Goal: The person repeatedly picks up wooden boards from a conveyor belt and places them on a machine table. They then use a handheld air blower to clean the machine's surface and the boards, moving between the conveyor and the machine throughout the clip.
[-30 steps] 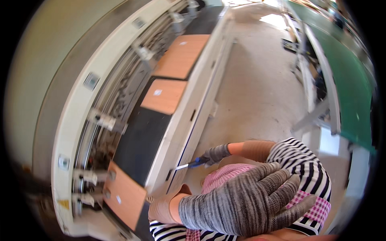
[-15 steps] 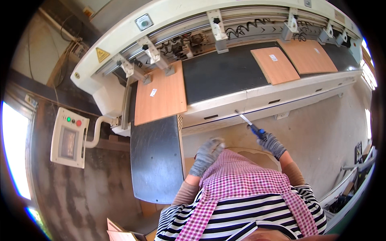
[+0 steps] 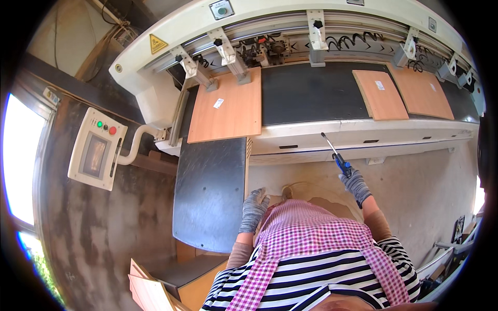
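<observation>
My right hand (image 3: 355,184), in a grey knit glove, grips a screwdriver (image 3: 334,155) with a blue and black handle; its metal shaft points up toward the white front edge of the conveyor machine (image 3: 363,129). My left hand (image 3: 254,210), also gloved, hangs by my apron beside the dark grey infeed table (image 3: 210,192), fingers loosely apart and holding nothing. A wooden panel (image 3: 228,106) lies at the left end of the black belt (image 3: 306,93). Two more wooden panels (image 3: 381,93) (image 3: 423,90) lie further right on it.
A white control box (image 3: 96,147) with a screen and green and red buttons stands on a bent arm at the left. Clamps and coiled cables line the machine's back rail (image 3: 311,31). Stacked wooden panels (image 3: 150,290) sit at the lower left. Concrete floor (image 3: 415,176) lies to the right.
My view has swung from along the machine to facing it squarely. My left hand dropped from in front of the camera to my side. The screwdriver stays in my right hand.
</observation>
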`<state>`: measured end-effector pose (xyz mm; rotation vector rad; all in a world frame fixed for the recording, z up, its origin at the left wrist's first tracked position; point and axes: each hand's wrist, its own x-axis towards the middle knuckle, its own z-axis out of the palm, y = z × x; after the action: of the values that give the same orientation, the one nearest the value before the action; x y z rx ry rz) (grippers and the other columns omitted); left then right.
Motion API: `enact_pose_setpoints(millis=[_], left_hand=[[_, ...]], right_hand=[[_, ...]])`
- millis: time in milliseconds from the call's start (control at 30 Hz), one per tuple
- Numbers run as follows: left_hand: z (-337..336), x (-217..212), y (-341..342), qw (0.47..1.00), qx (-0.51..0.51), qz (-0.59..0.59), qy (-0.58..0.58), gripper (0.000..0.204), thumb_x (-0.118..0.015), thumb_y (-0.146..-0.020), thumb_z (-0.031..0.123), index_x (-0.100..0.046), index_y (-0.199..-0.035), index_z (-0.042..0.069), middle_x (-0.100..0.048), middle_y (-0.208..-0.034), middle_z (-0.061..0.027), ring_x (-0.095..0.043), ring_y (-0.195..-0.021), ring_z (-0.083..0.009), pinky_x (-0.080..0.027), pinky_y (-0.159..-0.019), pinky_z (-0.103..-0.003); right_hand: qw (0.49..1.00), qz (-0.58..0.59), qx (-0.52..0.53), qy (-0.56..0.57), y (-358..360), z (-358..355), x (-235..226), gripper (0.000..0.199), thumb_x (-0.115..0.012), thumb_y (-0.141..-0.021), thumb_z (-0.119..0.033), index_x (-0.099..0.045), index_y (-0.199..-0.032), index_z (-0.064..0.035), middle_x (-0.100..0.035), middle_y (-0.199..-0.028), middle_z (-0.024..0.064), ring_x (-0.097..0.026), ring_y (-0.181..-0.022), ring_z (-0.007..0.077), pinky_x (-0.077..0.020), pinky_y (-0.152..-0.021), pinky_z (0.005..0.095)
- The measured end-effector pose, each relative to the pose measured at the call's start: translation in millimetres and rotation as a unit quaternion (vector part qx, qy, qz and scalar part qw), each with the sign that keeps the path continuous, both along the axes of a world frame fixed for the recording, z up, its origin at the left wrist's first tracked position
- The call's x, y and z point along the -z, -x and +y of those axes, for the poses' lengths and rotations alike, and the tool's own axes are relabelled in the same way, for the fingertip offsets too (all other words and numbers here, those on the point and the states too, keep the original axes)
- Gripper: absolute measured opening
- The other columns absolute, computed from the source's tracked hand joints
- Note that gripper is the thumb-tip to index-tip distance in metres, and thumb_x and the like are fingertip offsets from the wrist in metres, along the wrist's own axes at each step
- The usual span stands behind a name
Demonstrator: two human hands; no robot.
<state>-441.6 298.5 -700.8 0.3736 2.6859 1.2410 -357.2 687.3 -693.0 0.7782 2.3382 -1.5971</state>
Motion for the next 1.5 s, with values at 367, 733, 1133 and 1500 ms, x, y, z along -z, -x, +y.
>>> enact_pose_setpoints(millis=[367, 733, 1133, 1500], left_hand=[[-75, -20, 26, 0.947, -0.230, 0.100, 0.203, 0.029, -0.063, -0.085, 0.021, -0.067, -0.106, 0.002, -0.067, -0.106, -0.0192, -0.062, -0.102, -0.0351, -0.047, -0.093, -0.042], [-79, 8, 17, 0.952, -0.252, 0.034, 0.173, 0.036, -0.065, -0.082, 0.026, -0.066, -0.109, 0.003, -0.064, -0.109, -0.0234, -0.060, -0.105, -0.0380, -0.046, -0.095, -0.042], [-68, 5, 28, 0.960, -0.225, 0.023, 0.163, 0.037, -0.065, -0.082, 0.028, -0.067, -0.107, 0.000, -0.065, -0.108, -0.0235, -0.060, -0.105, -0.0378, -0.047, -0.094, -0.043], [-48, 1, 37, 0.968, -0.192, 0.011, 0.159, 0.032, -0.066, -0.082, 0.025, -0.068, -0.107, 0.004, -0.065, -0.106, -0.0216, -0.064, -0.097, -0.0355, -0.050, -0.087, -0.041]], right_hand=[[0.996, 0.016, 0.089, 0.007, 18, 34, 14, 0.020, -0.064, -0.087, -0.018, -0.063, -0.105, -0.0091, -0.061, -0.082, 0.0007, -0.054, -0.063, 0.0116, -0.0492, -0.058, 0.0300], [0.995, 0.020, 0.099, -0.005, 9, 32, 8, 0.020, -0.068, -0.086, -0.021, -0.061, -0.099, -0.0076, -0.056, -0.070, -0.0015, -0.049, -0.055, 0.0110, -0.0459, -0.051, 0.0299], [0.999, 0.035, 0.023, -0.028, -2, 41, 11, 0.015, -0.066, -0.084, -0.015, -0.061, -0.096, -0.0080, -0.058, -0.074, -0.0002, -0.053, -0.061, 0.0109, -0.0468, -0.052, 0.0298], [0.996, -0.001, 0.075, 0.041, 8, 29, -6, 0.017, -0.070, -0.085, -0.020, -0.063, -0.095, -0.0077, -0.056, -0.069, -0.0010, -0.051, -0.056, 0.0109, -0.0475, -0.053, 0.0302]])
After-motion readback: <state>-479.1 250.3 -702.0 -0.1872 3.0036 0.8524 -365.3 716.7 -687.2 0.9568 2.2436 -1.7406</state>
